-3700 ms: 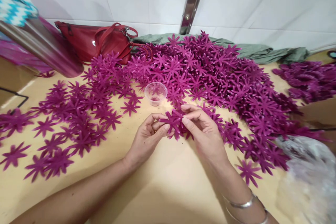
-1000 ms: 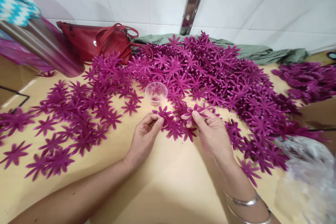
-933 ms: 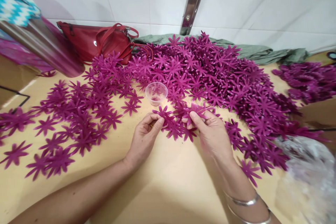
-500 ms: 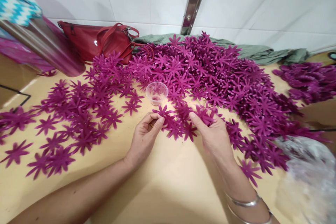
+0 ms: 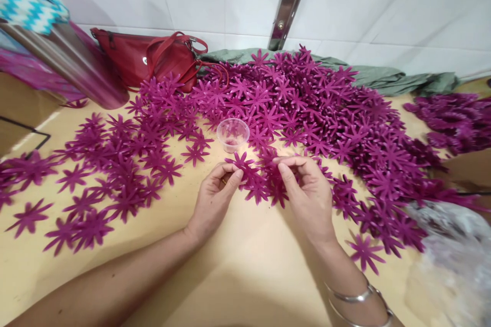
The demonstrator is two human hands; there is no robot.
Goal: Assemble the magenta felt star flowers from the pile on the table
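Observation:
My left hand [image 5: 213, 195] pinches a magenta star-shaped flower cutout [image 5: 241, 163] between thumb and fingertips, just in front of a small clear plastic cup [image 5: 232, 134]. My right hand [image 5: 307, 191] is beside it with fingers curled together over several loose cutouts [image 5: 268, 186] lying between the hands; what its fingertips hold is hidden. A large heap of the same magenta cutouts [image 5: 307, 107] covers the tan table [image 5: 245, 265] behind and to the right. Single cutouts [image 5: 115, 163] lie spread out on the left.
A red handbag [image 5: 149, 59] lies at the back by the white tiled wall, with a shiny metal cylinder [image 5: 72, 69] at far left and a green cloth [image 5: 383, 79] behind the heap. A crumpled clear plastic bag [image 5: 452, 260] sits at the right front. Another magenta pile [image 5: 452, 117] lies far right.
Earlier both hands held one cutout together. Now they are apart: the left keeps a cutout, the right has taken and dropped back toward the loose ones. The camera shifted slightly left.

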